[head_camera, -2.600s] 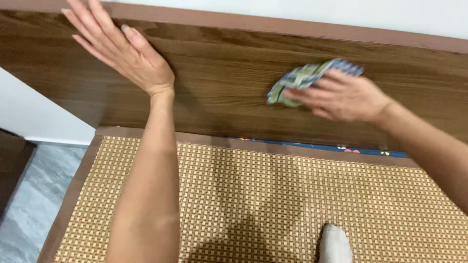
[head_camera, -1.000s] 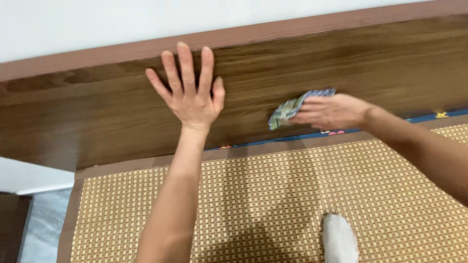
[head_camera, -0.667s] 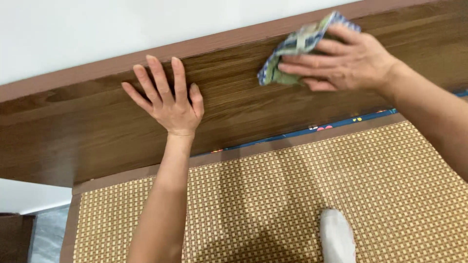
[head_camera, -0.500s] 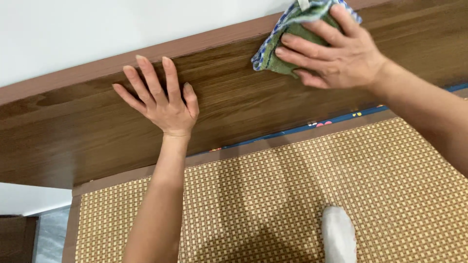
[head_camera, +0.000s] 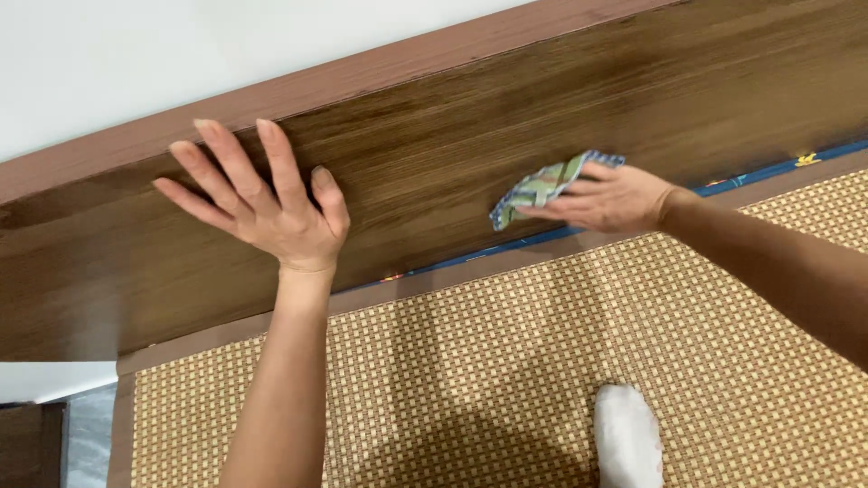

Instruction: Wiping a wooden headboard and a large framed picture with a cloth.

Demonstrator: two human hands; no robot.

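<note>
Two bare hands are working against one dark wooden board (head_camera: 506, 136), which is standing upright along the far side of the scene beneath a white wall (head_camera: 136, 63). The left hand (head_camera: 267, 203) is pressing flat on the board at the left, its fingers spread wide and holding nothing. The right hand (head_camera: 610, 199) is gripping one folded checked cloth (head_camera: 542, 185), green and blue, with its fingers closed over it; the cloth is lying against the lower part of the board, right of centre, just above one thin blue strip (head_camera: 750, 172) that is running along the foot of the board. One woven mat (head_camera: 506, 361), tan with a brown border, is covering the near area. One foot in a white sock (head_camera: 626, 438) is resting on the mat at the near right.
</note>
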